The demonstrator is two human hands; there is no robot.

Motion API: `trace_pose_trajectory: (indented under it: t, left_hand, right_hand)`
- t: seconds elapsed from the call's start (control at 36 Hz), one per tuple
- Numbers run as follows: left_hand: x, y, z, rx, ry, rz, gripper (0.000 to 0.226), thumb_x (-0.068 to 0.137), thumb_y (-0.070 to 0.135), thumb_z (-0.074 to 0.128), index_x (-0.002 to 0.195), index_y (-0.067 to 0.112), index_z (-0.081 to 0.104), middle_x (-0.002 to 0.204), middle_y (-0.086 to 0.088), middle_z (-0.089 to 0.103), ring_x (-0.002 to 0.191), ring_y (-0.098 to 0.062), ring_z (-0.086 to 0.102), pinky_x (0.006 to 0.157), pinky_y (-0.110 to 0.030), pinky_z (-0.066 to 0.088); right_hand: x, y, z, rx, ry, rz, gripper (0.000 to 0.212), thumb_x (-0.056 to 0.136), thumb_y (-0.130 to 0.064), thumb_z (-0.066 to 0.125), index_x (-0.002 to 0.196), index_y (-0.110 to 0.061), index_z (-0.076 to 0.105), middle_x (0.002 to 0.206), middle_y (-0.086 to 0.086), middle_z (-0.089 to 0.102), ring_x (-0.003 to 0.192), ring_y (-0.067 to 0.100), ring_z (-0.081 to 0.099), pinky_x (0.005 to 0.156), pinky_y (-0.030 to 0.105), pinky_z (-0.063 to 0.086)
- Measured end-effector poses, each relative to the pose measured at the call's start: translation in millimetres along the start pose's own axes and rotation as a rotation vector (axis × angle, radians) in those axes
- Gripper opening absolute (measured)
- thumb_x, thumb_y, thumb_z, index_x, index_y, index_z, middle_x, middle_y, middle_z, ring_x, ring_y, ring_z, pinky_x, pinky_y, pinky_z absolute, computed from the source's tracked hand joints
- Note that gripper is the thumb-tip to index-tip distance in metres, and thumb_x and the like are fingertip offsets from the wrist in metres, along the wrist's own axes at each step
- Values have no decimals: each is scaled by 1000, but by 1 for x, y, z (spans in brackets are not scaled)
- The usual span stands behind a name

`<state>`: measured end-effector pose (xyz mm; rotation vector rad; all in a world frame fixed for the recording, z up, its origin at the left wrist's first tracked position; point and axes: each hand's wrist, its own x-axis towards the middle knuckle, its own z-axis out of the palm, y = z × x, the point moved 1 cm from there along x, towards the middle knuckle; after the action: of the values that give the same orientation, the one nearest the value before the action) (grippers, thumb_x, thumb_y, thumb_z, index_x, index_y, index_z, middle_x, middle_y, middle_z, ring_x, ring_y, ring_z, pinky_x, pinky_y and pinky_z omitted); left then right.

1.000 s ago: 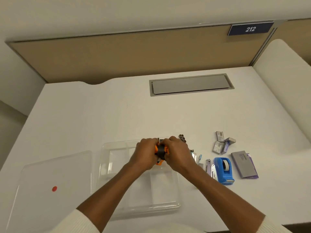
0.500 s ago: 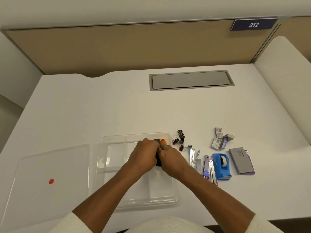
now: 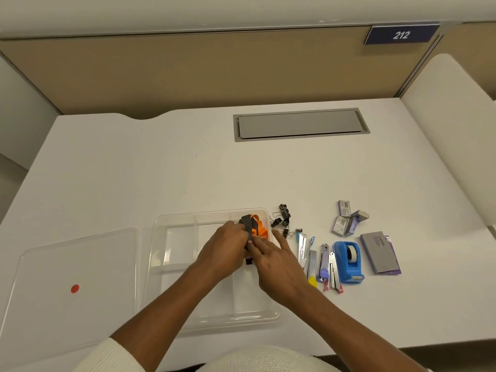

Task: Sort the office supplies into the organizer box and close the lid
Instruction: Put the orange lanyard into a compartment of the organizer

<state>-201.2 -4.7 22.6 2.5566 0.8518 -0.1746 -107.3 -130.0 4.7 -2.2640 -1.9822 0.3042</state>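
orange and black scissors (image 3: pixel 253 227) sit low in the organizer box's (image 3: pixel 214 267) far right compartment, left hand (image 3: pixel 226 251) grip pinching them, right hand (image 3: pixel 273 257) loosening; next, let go and reach for the binder clips (image 3: pixel 281 220), lid (image 3: pixel 72 285) waiting by the bench's (image 3: pixel 161 170) near left corner.

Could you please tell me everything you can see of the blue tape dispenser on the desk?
The blue tape dispenser looks like glossy plastic, with a roll of pale tape seated in its rounded back and a light strip at its front, nearer the person. It stands upright on the white desk, right of the staplers and left of the grey pad. No hand touches it.
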Motion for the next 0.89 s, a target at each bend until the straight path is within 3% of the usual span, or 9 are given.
trace_pose_trajectory:
  t: [0.06,0.11,0.22,0.33,0.44,0.56,0.69,0.81,0.89]
  left_hand:
    - [6,-1,0,61,-26,22,23,100,30,64,120,22,74,116,-4,74,101,-20,66,79,-24,45]
    - [11,-2,-3,126,-44,59,18,98,23,64,112,20,75,109,-5,74,94,-21,65,73,-24,43]
    - [17,-4,-4,197,-38,121,16,90,20,69,105,13,72,108,-7,67,96,-23,61,73,-31,51]
    - [25,1,1,231,-66,134,28,89,27,71,110,11,63,113,-8,60,101,-25,55,72,-31,40]
    - [33,3,2,234,-109,115,26,87,26,71,108,13,64,113,-7,61,93,-22,47,73,-31,43]
    - [34,1,6,250,-132,121,30,89,26,69,114,13,60,119,-7,58,105,-26,52,76,-32,45]
    - [35,3,7,234,-147,92,38,88,37,73,115,13,59,120,-7,56,108,-26,52,80,-35,49]
    - [37,9,-5,257,-168,65,33,90,40,71,109,15,61,112,-6,60,93,-23,51,72,-33,44]
    - [38,21,-18,312,-153,46,25,90,40,68,95,17,62,102,-5,64,92,-26,62,68,-35,43]
  right_hand:
    - [3,4,2,-45,-27,-19,54,78,-9,65,132,-10,64,139,11,64,134,29,58,126,59,18]
    - [6,8,2,-72,-52,-33,50,85,-12,42,129,-11,65,139,9,64,137,30,53,126,60,16]
    - [12,12,4,-123,-58,-80,67,83,-20,15,119,-13,71,127,6,66,132,29,53,127,59,9]
    - [17,13,4,-144,-42,-110,61,90,-23,19,104,-18,78,126,10,64,138,33,46,128,57,8]
    - [24,10,0,-127,-78,-123,62,92,-27,19,97,-19,80,129,13,64,142,37,43,127,59,8]
    - [21,13,3,-108,-68,-124,56,93,-26,25,97,-18,80,121,12,66,136,35,48,127,59,9]
    - [9,23,4,30,79,-147,37,79,-3,57,108,-16,77,116,5,68,120,28,59,125,53,24]
    - [-6,34,-4,217,327,-62,34,79,3,68,105,-17,77,117,5,72,108,29,66,95,42,54]
    - [-11,54,-14,360,430,141,28,84,-3,66,105,-19,75,117,3,69,108,22,64,74,40,60]
